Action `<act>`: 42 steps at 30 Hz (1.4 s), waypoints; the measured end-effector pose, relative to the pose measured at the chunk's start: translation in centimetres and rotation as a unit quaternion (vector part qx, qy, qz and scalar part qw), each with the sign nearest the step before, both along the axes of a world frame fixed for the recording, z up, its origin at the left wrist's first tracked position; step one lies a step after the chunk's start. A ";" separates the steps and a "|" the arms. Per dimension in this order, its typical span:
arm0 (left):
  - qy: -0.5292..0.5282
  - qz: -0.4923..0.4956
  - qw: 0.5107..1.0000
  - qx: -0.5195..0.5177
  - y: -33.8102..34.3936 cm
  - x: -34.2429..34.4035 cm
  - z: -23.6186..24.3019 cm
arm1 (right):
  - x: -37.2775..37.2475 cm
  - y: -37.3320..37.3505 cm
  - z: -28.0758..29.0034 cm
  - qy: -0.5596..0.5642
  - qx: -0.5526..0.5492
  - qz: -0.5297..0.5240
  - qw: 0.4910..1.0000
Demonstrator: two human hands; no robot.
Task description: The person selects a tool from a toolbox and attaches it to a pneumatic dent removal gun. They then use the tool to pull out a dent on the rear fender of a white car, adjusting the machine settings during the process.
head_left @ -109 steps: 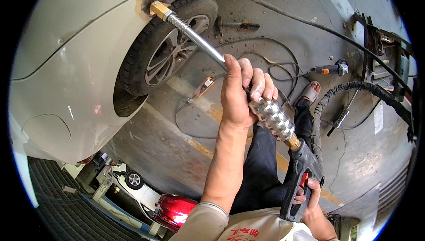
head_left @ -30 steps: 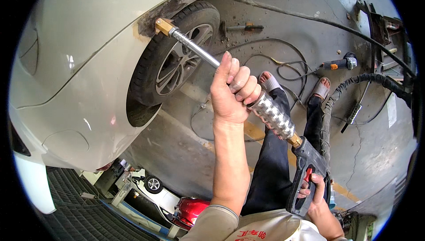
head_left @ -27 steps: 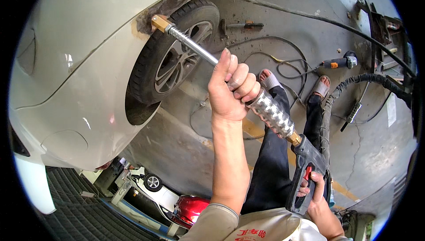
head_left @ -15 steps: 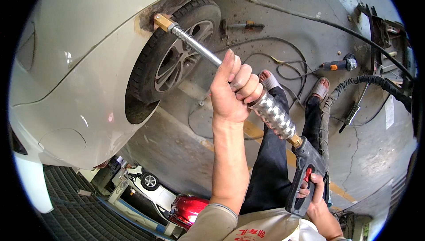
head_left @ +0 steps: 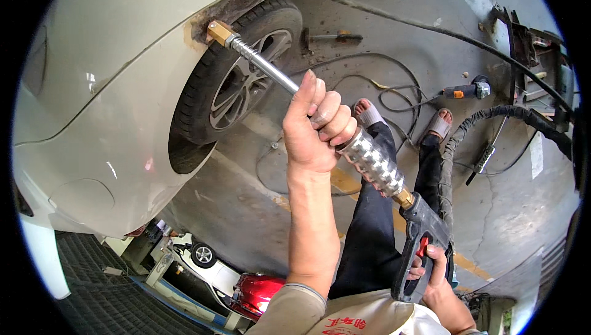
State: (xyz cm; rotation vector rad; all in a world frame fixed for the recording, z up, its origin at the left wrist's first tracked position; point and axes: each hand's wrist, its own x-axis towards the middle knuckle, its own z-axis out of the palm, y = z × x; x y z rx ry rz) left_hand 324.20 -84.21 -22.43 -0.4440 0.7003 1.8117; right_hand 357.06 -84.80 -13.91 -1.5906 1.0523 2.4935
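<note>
A long dent-puller gun (head_left: 430, 215) lies slantwise across the view, with a black pistol grip and a red trigger. My right hand (head_left: 436, 270) is wrapped round that grip, a finger at the trigger. My left hand (head_left: 315, 127) is closed round the shaft, against the front end of the checkered metal slide weight (head_left: 374, 164), thumb pointing up the rod. Beyond it run the bright rod (head_left: 277, 75) and a spring, ending in a brass head (head_left: 220, 32). This head meets the bare, scuffed edge of the wheel arch (head_left: 203, 24) on a cream car (head_left: 117, 107).
The car's wheel (head_left: 249, 85) sits inside the arch. A brass-ended cable (head_left: 400, 18) runs from the arch to the right. On the floor lie a hammer (head_left: 335, 37), an angle grinder (head_left: 468, 90) and looped cords. A thick wrapped cable (head_left: 452, 162) leads from the gun.
The whole view has shifted slightly, so car, tool and floor sit a little further left. Both hands keep their hold, and the brass head stays at the arch edge.
</note>
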 end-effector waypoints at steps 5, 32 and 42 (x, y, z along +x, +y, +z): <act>0.038 -0.015 0.999 0.015 -0.3 0.0 -0.4 | -0.2 0.1 0.7 -0.025 0.002 0.016 1.000; 0.118 0.016 0.988 -0.100 -0.9 5.0 -0.4 | 0.4 -0.2 -0.3 -0.020 0.017 0.001 1.000; 0.121 0.103 0.981 -0.113 1.0 2.0 0.4 | 0.8 0.8 -0.5 -0.036 0.004 -0.011 0.999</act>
